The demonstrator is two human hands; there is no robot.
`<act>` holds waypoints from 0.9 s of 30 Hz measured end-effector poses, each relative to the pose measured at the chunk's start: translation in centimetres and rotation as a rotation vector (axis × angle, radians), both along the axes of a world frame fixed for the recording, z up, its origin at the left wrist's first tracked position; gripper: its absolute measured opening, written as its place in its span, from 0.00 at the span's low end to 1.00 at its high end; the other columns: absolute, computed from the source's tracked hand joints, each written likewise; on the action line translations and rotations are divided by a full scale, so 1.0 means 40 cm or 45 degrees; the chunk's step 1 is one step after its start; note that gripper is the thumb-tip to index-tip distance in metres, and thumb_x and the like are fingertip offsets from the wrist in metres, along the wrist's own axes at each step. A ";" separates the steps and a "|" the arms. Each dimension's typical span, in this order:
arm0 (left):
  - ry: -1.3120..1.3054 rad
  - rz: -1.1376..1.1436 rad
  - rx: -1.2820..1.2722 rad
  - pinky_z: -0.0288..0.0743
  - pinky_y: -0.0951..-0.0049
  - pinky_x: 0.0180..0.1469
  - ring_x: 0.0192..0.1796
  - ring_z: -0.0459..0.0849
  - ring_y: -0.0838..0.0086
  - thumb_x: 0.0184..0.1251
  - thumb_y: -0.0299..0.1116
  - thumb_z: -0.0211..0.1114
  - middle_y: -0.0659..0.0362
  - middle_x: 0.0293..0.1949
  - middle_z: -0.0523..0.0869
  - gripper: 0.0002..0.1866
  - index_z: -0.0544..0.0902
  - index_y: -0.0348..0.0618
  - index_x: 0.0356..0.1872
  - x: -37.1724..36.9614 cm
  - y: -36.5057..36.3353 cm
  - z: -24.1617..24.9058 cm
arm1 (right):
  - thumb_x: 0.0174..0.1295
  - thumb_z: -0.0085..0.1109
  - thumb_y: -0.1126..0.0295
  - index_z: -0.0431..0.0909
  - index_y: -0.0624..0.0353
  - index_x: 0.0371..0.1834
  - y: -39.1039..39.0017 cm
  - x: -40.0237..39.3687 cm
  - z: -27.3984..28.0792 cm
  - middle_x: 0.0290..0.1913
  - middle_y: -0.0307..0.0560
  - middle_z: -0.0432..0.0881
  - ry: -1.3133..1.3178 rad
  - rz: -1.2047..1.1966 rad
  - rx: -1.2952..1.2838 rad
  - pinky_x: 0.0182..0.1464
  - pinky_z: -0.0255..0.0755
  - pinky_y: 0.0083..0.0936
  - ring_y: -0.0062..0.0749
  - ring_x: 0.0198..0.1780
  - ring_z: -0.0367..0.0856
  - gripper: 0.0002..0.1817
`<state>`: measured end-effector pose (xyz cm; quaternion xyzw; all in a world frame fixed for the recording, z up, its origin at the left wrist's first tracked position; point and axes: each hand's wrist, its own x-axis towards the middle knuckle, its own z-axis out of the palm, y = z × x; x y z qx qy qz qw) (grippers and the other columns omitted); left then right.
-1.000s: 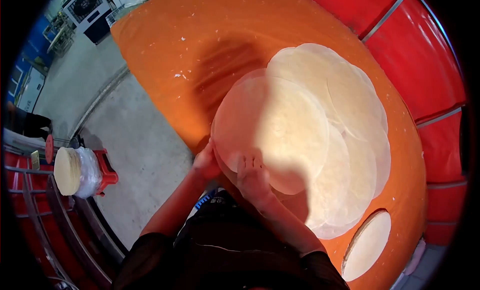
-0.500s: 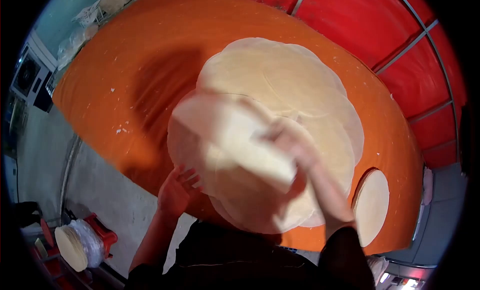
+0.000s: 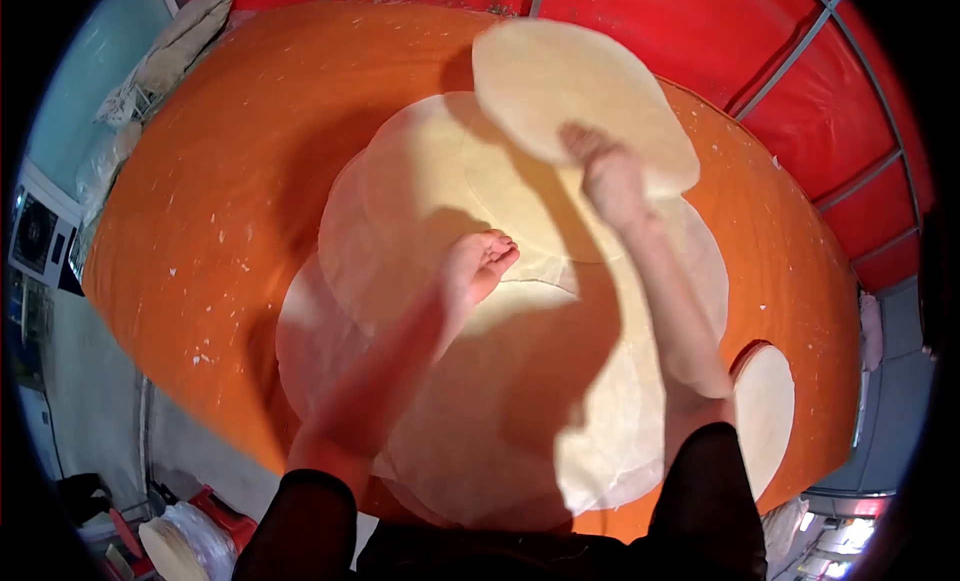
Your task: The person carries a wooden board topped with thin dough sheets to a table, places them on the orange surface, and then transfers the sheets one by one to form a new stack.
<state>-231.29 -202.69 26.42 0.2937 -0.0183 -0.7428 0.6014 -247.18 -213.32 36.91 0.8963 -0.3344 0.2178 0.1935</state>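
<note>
Thin round pale dough sheets (image 3: 480, 391) lie overlapping in a wide ring on the orange cloth-covered table. My right hand (image 3: 612, 181) grips the near edge of a single round sheet (image 3: 580, 86), which is raised over the far right of the pile and casts a shadow on it. Over the middle of the pile is my left hand (image 3: 480, 266), palm partly up, its fingers curled close together with nothing visible in them.
A smaller stack of round sheets (image 3: 765, 421) sits at the table's right edge. Red panels with metal bars (image 3: 790, 66) stand behind the table (image 3: 220, 201). At the lower left, more rounds (image 3: 172, 551) rest beside plastic on a red stool (image 3: 225, 516).
My right hand has moved away from me and up with the sheet, which now spreads out flat. My left hand has moved from the pile's left edge to above its middle, its fingers closing.
</note>
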 end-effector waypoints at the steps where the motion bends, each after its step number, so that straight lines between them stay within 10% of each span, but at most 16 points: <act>1: 0.038 0.002 0.027 0.59 0.62 0.59 0.47 0.69 0.58 0.41 0.14 0.49 0.48 0.38 0.70 0.13 0.66 0.31 0.33 -0.006 -0.029 -0.022 | 0.44 0.47 0.78 0.71 0.55 0.47 -0.030 -0.014 -0.119 0.50 0.46 0.72 0.033 0.020 0.093 0.46 0.67 0.27 0.36 0.49 0.71 0.22; 4: -0.050 -0.009 0.125 0.61 0.62 0.57 0.45 0.69 0.58 0.38 0.13 0.49 0.47 0.39 0.69 0.15 0.66 0.31 0.33 -0.010 -0.069 -0.028 | 0.42 0.51 0.75 0.69 0.54 0.49 -0.011 -0.017 -0.310 0.51 0.43 0.70 -0.133 -0.077 0.505 0.50 0.64 0.29 0.36 0.52 0.69 0.24; 14: -0.418 -0.156 -0.285 0.66 0.67 0.51 0.45 0.72 0.62 0.39 0.13 0.49 0.50 0.42 0.73 0.22 0.69 0.38 0.42 0.003 -0.128 -0.010 | 0.45 0.53 0.71 0.67 0.66 0.49 0.075 0.011 -0.291 0.51 0.54 0.70 -0.344 -0.071 0.494 0.52 0.62 0.33 0.39 0.50 0.70 0.24; 16: -0.879 -0.026 -0.236 0.68 0.69 0.47 0.42 0.74 0.66 0.42 0.16 0.51 0.54 0.41 0.74 0.22 0.69 0.39 0.45 0.035 -0.098 0.012 | 0.43 0.55 0.71 0.74 0.59 0.41 0.003 -0.020 -0.288 0.31 0.52 0.78 -0.376 0.022 0.481 0.29 0.71 0.29 0.38 0.27 0.77 0.17; 18: -1.799 0.153 -0.144 0.68 0.70 0.45 0.41 0.74 0.67 0.43 0.18 0.51 0.55 0.39 0.75 0.20 0.70 0.39 0.44 0.117 -0.053 0.025 | 0.43 0.47 0.79 0.75 0.60 0.25 -0.154 -0.059 -0.259 0.18 0.49 0.73 -0.802 -0.192 0.672 0.18 0.60 0.24 0.34 0.14 0.65 0.08; 21: -2.545 0.090 0.313 0.69 0.71 0.43 0.39 0.75 0.68 0.45 0.20 0.51 0.55 0.37 0.75 0.18 0.71 0.39 0.42 0.248 0.009 0.024 | 0.50 0.44 0.76 0.75 0.58 0.30 -0.134 -0.014 0.071 0.20 0.54 0.75 -0.307 -0.315 0.301 0.22 0.65 0.31 0.38 0.20 0.74 0.09; 27: -2.220 -0.193 0.531 0.70 0.73 0.39 0.35 0.76 0.70 0.49 0.25 0.50 0.56 0.34 0.77 0.13 0.72 0.39 0.39 0.364 0.002 0.008 | 0.44 0.44 0.77 0.68 0.59 0.44 -0.004 0.155 0.003 0.31 0.51 0.76 0.047 -0.069 0.006 0.31 0.71 0.31 0.39 0.31 0.76 0.20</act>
